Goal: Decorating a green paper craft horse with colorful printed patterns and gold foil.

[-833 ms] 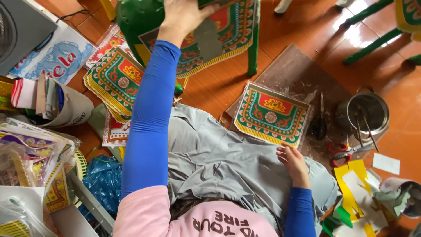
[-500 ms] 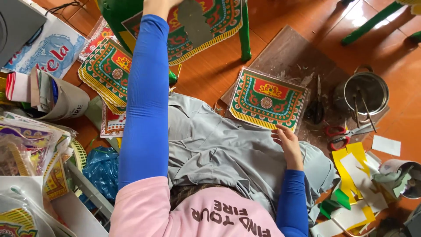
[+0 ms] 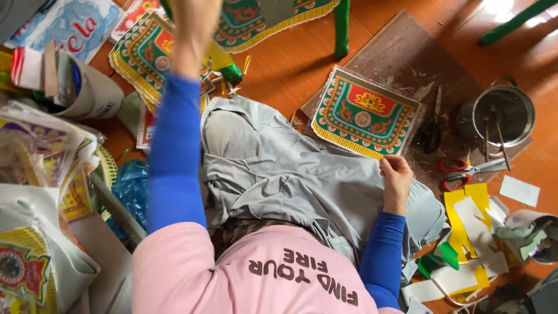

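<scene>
My left hand point(image 3: 195, 20) is stretched far forward in a blue sleeve. It is blurred at the frame's top edge, beside a decorated sheet point(image 3: 264, 17) lying on a green stool point(image 3: 342, 26). Its grip cannot be made out. My right hand point(image 3: 397, 174) rests on my grey-trousered lap point(image 3: 290, 174). Its fingers curl onto the near edge of a red, green and gold decorated paper sheet point(image 3: 363, 113), which lies partly on a brown board point(image 3: 407, 52).
More decorated sheets point(image 3: 139, 55) lie at the left on the orange floor. Black scissors point(image 3: 431, 131), red-handled scissors point(image 3: 465, 171) and a metal pot point(image 3: 503, 113) are at the right. Yellow and white paper scraps point(image 3: 471, 215) lie by my right knee, and bags of paper point(image 3: 40, 174) are piled at the left.
My left arm has stretched farther forward, so its hand now reaches the frame's top edge. My right hand has shifted from flat on my lap to the sheet's near edge.
</scene>
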